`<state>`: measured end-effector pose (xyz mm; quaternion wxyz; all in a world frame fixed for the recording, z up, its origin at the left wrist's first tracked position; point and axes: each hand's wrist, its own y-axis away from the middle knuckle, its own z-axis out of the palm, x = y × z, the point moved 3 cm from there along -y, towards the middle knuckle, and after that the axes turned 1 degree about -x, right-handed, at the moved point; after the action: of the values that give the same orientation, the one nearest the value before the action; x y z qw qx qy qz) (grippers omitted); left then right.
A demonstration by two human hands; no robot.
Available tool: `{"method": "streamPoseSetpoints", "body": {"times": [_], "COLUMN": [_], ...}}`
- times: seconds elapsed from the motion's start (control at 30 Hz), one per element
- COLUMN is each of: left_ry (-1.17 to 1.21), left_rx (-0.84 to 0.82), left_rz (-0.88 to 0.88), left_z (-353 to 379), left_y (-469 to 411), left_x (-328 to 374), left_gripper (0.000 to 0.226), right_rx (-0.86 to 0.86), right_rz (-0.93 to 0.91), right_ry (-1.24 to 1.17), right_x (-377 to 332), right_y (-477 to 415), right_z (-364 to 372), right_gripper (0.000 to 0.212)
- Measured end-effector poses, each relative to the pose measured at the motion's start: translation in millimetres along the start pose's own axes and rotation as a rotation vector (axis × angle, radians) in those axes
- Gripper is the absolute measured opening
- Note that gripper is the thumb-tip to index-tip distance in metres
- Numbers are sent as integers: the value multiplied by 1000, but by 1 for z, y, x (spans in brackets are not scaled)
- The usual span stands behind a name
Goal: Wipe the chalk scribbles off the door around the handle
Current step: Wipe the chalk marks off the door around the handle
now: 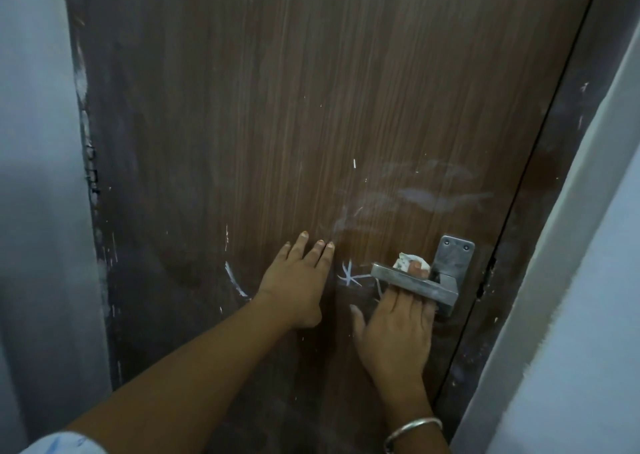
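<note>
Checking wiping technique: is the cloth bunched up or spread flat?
Bunched: the cloth shows as a small wad above the handle, pressed by the right hand.

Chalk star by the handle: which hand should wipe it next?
Probably the right hand: it presses the crumpled white cloth behind the grey metal lever handle, beside the white chalk star. The left hand lies flat on the brown door, empty.

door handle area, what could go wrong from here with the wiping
1. The right hand reaches behind the lever handle with the white wad; a hard stroke might jam its fingers or push the lever down.
2. The wad is small, and the hazy smears above suggest chalk may spread rather than lift.
3. The star scribble and the curved line beside the left hand are untouched and could be missed.
</note>
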<state>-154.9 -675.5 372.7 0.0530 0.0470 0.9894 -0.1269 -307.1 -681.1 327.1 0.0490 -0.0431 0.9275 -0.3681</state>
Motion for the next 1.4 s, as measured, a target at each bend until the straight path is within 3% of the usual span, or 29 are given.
{"method": "streamPoseSetpoints", "body": {"times": [0.13,0.3,0.57,0.77,1.03,1.2,1.3,1.4], "left_ry": [-33,1,11,55,45,12,-12,-22], "left_rx": [116,127,48,-26,-102,-145,-173,-197], "left_rz": [56,26,8,-17,-16,-15,-37,-57], "left_z": [-11,-13,-5,-1,-2,-11,-16,-20], "left_y": [-3,-8,-10,-12,-14,-14,-15,-16], "left_x": [-2,-1,-6,-1,-2,1,5,6], "left_gripper": [100,100,100,110,110,101,92,95], "right_rx": [1,-91,-1,-78,-58,-15,-10,-64], "right_rz": [-10,-147,68,-209,-87,-311,-343,-325], "right_ry": [-65,-54,-57,-110,-102,-196,-230,-98], "right_x": [-10,-30,-11,-45,-34,-61,-62,-56], "right_y": [1,2,3,1,4,0,-3,2], "right_z": [0,5,7,12,16,7,3,6], "right_gripper": [92,97,94,98,101,100,106,91]}}
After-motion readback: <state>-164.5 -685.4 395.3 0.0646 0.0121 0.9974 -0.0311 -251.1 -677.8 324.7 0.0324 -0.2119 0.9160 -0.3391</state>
